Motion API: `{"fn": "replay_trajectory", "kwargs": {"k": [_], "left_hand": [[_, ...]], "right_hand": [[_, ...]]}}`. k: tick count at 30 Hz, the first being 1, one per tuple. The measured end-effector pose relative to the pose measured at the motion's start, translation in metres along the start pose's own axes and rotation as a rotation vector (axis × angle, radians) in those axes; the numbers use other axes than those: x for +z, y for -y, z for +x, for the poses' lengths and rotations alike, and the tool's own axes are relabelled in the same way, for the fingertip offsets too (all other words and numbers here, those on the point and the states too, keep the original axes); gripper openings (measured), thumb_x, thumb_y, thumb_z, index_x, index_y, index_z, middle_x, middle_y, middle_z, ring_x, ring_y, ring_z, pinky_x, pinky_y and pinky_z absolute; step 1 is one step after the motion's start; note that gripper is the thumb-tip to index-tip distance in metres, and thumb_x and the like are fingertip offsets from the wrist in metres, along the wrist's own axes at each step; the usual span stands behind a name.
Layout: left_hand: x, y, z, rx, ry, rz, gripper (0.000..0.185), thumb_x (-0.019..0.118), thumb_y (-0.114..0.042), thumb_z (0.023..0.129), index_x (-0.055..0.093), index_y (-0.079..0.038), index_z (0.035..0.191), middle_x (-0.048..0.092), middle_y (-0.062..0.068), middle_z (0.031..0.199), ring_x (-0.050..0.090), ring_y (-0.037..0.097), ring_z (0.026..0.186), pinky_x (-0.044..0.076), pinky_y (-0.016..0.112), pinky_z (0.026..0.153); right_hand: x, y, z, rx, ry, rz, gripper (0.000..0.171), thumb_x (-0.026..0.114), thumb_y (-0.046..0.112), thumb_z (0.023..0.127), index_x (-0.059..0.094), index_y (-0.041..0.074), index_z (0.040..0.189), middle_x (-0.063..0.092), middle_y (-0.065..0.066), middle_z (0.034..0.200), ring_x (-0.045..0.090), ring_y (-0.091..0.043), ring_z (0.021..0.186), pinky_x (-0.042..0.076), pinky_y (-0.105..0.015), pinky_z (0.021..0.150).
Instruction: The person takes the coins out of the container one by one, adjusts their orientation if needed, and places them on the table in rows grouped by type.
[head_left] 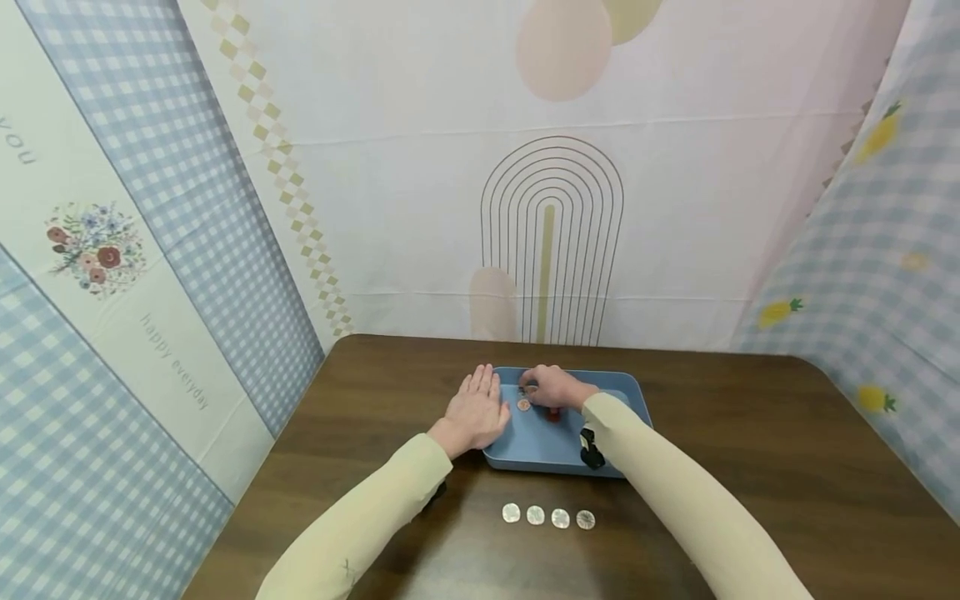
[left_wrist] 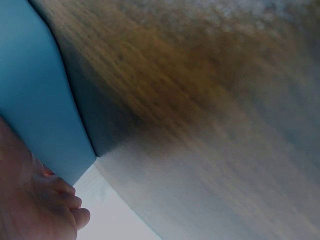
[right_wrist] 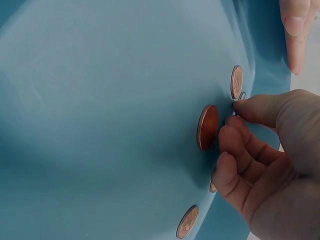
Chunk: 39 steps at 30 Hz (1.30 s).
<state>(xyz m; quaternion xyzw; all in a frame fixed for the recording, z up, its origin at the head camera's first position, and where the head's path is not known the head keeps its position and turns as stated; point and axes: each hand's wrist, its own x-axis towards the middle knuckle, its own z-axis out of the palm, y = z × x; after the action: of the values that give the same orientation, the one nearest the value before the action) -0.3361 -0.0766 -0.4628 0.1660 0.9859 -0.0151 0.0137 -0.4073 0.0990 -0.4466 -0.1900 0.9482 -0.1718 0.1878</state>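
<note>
both arms reach fwd, sleeves pale cream to the wrists. left hand (head_left: 476, 411) lies flat, palm down, fingers (head_left: 483, 382) straight and held together, pointing away from the body. right hand (head_left: 553, 387) further fwd, knuckles up, fingers (right_wrist: 239, 145) curled inward w/ tips bunched close; thumb and index tips nearly meet in the right wrist view. whether they pinch anything: can't tell. right forearm angles in from lower right, left from lower left. dark strap on right wrist.
</note>
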Motion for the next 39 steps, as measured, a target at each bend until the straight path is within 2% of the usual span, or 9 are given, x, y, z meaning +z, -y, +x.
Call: {"fn": "replay_trajectory", "kwargs": {"k": [6,12,16,22,29,39], "left_hand": [[0.001,0.003,-0.006,0.017,-0.009,-0.012,0.064,0.022,-0.040,0.104,0.025,0.000,0.154,0.018,0.019,0.163,0.015,0.030,0.153,0.017,0.043,0.124],[0.000,0.004,-0.009,0.026,-0.005,-0.013,0.065,0.022,-0.041,0.104,0.025,0.000,0.154,0.019,0.019,0.163,0.016,0.030,0.153,0.017,0.043,0.124],[0.000,0.005,-0.011,0.032,-0.005,-0.006,0.065,0.021,-0.041,0.104,0.025,0.001,0.154,0.018,0.019,0.163,0.016,0.030,0.153,0.017,0.043,0.124],[0.001,0.006,-0.013,0.038,-0.012,-0.002,0.065,0.022,-0.041,0.104,0.026,0.001,0.154,0.019,0.020,0.163,0.017,0.031,0.153,0.018,0.043,0.124],[0.002,0.007,-0.018,0.046,-0.015,-0.014,0.065,0.024,-0.041,0.104,0.026,0.001,0.154,0.019,0.020,0.163,0.016,0.030,0.153,0.017,0.043,0.124],[0.002,0.010,-0.025,0.065,-0.012,0.009,0.065,0.024,-0.041,0.104,0.026,0.002,0.153,0.019,0.020,0.163,0.016,0.031,0.153,0.018,0.043,0.124]], "right_hand": [[0.003,0.007,-0.003,0.038,-0.010,0.020,0.029,0.059,0.016,0.097,0.066,0.016,0.125,0.067,-0.008,0.084,0.060,-0.016,0.048,0.048,-0.025,0.041],[0.004,0.011,-0.005,0.027,0.003,0.027,0.004,0.066,0.016,0.093,0.066,0.014,0.096,0.062,-0.007,0.069,0.060,-0.016,0.050,0.049,-0.026,0.043],[0.005,0.016,-0.005,0.037,0.005,0.008,0.010,0.069,0.016,0.091,0.061,0.012,0.087,0.059,-0.005,0.067,0.059,-0.015,0.051,0.048,-0.025,0.043],[0.006,0.019,-0.007,0.055,-0.012,-0.001,0.017,0.072,0.014,0.088,0.057,0.010,0.081,0.058,-0.004,0.069,0.058,-0.015,0.052,0.047,-0.024,0.044],[0.006,0.023,-0.012,0.048,-0.058,-0.024,0.024,0.076,0.018,0.085,0.055,0.012,0.074,0.051,0.001,0.065,0.051,-0.013,0.055,0.039,-0.024,0.050],[0.008,0.031,-0.024,0.001,-0.067,-0.028,0.022,0.075,0.014,0.085,0.057,0.015,0.072,0.053,0.003,0.067,0.052,-0.012,0.059,0.040,-0.023,0.054]]}}
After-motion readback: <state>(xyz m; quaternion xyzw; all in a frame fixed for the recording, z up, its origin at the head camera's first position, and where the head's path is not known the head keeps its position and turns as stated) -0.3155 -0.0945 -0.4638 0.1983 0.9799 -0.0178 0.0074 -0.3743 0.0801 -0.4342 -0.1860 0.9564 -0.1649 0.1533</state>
